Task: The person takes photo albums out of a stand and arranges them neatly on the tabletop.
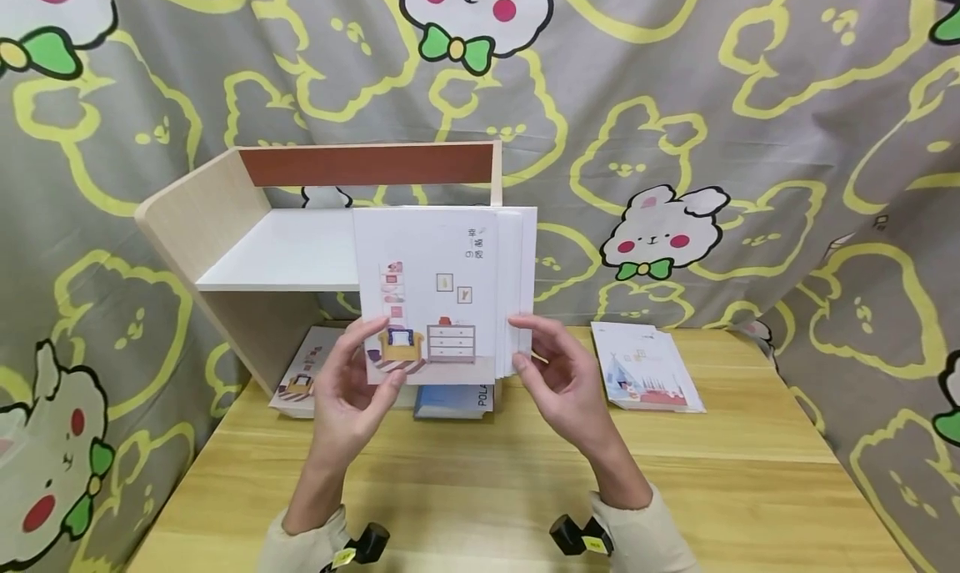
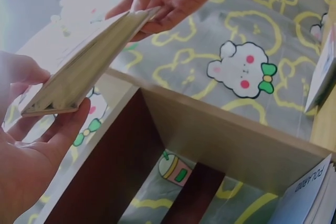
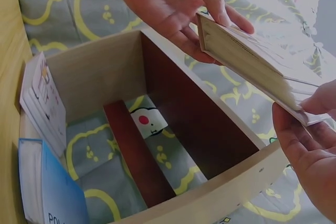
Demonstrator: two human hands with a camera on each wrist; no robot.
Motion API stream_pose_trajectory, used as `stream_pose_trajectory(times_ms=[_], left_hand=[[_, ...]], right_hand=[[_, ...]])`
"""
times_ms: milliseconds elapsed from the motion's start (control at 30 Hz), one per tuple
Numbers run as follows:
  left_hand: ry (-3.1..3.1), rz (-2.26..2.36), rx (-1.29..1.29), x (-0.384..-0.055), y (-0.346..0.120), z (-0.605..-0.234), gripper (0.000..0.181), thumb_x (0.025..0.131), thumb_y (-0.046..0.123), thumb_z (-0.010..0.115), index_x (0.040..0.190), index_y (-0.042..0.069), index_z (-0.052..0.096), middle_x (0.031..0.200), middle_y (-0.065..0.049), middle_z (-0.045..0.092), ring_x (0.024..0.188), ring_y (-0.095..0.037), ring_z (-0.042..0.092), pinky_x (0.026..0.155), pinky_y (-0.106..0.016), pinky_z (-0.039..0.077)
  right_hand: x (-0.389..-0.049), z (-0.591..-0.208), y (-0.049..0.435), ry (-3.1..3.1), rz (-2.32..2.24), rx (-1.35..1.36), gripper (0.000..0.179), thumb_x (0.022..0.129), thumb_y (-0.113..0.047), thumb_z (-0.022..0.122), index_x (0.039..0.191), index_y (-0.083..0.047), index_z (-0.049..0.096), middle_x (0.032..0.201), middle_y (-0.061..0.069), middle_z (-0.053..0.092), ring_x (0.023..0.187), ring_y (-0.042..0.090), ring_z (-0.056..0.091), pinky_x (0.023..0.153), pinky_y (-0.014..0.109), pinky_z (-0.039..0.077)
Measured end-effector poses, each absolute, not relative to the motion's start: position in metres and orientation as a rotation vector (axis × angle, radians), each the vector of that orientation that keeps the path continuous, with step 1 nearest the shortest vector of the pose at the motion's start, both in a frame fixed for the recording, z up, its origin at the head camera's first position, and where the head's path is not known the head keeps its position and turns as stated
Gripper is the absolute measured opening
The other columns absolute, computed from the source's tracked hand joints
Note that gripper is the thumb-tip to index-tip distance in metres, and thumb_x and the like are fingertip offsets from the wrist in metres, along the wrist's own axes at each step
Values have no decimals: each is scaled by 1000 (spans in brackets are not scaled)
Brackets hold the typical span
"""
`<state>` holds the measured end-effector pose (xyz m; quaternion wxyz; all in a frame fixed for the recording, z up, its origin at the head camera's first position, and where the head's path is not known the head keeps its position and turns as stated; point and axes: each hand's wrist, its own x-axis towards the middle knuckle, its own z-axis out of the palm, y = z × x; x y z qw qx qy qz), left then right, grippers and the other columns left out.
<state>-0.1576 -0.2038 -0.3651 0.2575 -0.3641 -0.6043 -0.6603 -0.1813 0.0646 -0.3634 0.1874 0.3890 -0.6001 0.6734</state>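
Observation:
A white book (image 1: 420,248) with a drawn armchair and chest of drawers on its cover is held up above the table. The left hand (image 1: 348,394) pinches its lower left part, with the thumb on the cover. At its right edge, the right hand (image 1: 562,385) pinches the splayed leaves or cover between thumb and fingers. In the left wrist view the book's page edges (image 2: 100,51) show between the two hands. The right wrist view shows the leaves (image 3: 252,56) parted near the right hand (image 3: 310,156).
A wooden shelf unit (image 1: 277,248) stands behind the book. Inside its lower part lie a white illustrated book (image 1: 318,348) and a blue book (image 1: 450,402) lettered "POLA". More white books (image 1: 645,369) lie at the right of the wooden table (image 1: 480,481). A patterned curtain (image 1: 637,72) hangs behind.

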Motion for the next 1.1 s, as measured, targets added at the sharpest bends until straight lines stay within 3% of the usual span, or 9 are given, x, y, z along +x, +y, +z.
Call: stream_pose_trajectory(times_ms=[267, 433, 600, 733, 1100], left_hand=[[-1632, -1781, -1023, -162, -194, -365, 64, 83, -28, 56, 144, -13, 43, 142, -25, 44, 119, -32, 57, 82, -35, 62], [-1636, -1769, -1025, -165, -188, -366, 61, 84, -25, 59, 142, -14, 44, 141, -26, 45, 119, -33, 57, 87, -33, 60], [-1636, -1773, -1014, -167, -181, -368, 60, 84, -26, 57, 141, -13, 45, 141, -25, 45, 117, -31, 58, 74, -29, 62], [-1616, -1791, -1018, -168, -175, -370, 59, 84, -26, 57, 141, -14, 45, 141, -25, 45, 116, -31, 59, 71, -30, 63], [-1642, -1761, -1011, -173, -162, -373, 57, 85, -21, 59, 140, -14, 46, 139, -24, 47, 117, -32, 60, 92, -34, 58]], right_hand=[[-182, -365, 75, -1704, 1896, 1060, 47, 91, 23, 57, 135, 7, 56, 128, 22, 62, 98, 21, 63, 53, 24, 46], [-182, -367, 82, -1721, 1897, 1036, 47, 91, 22, 57, 135, 7, 56, 129, 22, 62, 101, 21, 64, 55, 24, 47], [-184, -370, 88, -1728, 1884, 1024, 47, 91, 22, 57, 135, 6, 56, 129, 21, 61, 99, 21, 64, 53, 24, 46], [-184, -372, 93, -1731, 1875, 1017, 47, 90, 22, 58, 135, 7, 57, 128, 22, 61, 96, 20, 64, 52, 23, 46], [-184, -375, 106, -1679, 1894, 1015, 46, 90, 24, 58, 134, 11, 56, 128, 23, 60, 111, 24, 67, 68, 23, 55]])
